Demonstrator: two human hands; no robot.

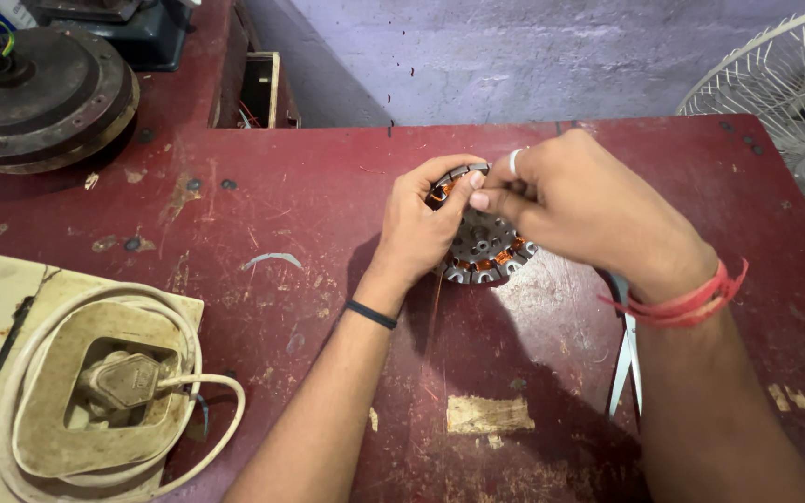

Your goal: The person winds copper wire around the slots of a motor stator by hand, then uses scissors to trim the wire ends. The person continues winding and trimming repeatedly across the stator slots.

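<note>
Round metal stator (486,251) w/ copper windings is held on edge on the worn red table (328,186), centre of view. Left hand (416,228) is clamped round its left rim; right hand (575,205) has fingers pinched together at the top edge, on what can't be made out. Scissors (628,359) are partly hidden under the right wrist. At lower left a dirty cream cord w/ plug (123,380) is coiled on a cream block, cut off by the frame. Dark round motor housing (39,93) is cut off top left; fan guard (789,88) at right edge
</note>
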